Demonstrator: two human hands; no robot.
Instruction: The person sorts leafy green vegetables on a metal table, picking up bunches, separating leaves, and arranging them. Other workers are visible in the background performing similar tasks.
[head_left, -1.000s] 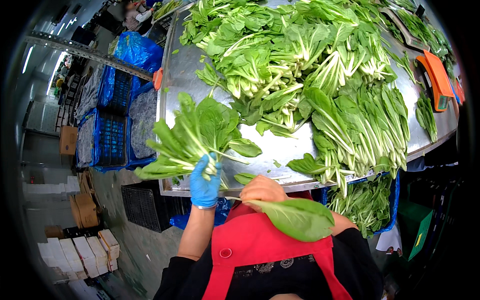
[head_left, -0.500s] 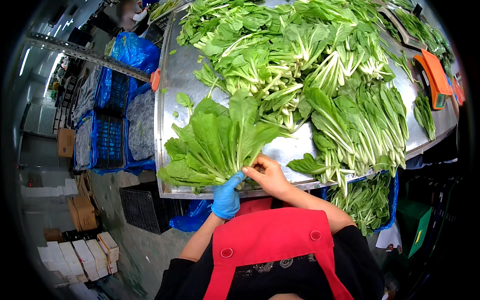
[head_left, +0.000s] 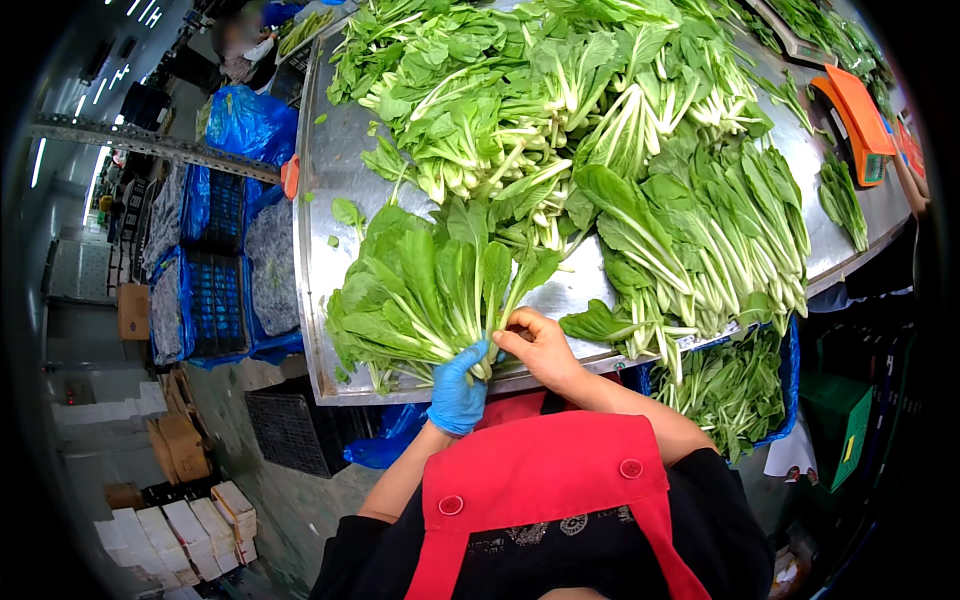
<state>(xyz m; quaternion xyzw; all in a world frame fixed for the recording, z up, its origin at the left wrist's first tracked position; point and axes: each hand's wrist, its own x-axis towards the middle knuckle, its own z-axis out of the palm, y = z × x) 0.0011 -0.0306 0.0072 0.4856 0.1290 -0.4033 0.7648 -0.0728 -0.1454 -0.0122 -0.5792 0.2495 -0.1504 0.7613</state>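
My left hand [head_left: 459, 390], in a blue glove, is closed round the stem ends of a bunch of leafy greens [head_left: 415, 280]. The leaves fan out over the front left of the metal table [head_left: 325, 190]. My bare right hand [head_left: 535, 345] is at the right side of the bunch, thumb and fingers pinched at the stems of its outer leaves. Right of my hands lies a row of greens [head_left: 715, 240] with pale stems towards me. Behind it, a large heap of loose greens [head_left: 500, 100] covers the far part of the table.
Below the table's front edge sits a blue-lined crate of greens [head_left: 735, 390]. An orange scale [head_left: 850, 125] stands at the right. Blue-lined crates [head_left: 215, 300] are stacked left of the table, near a black crate [head_left: 290, 425] on the floor. Another person [head_left: 240, 50] is at the far left.
The view has shifted slightly. The leaves in my left hand have spread and sit a little differently. My right hand stays at the stems, its fingers slightly more curled.
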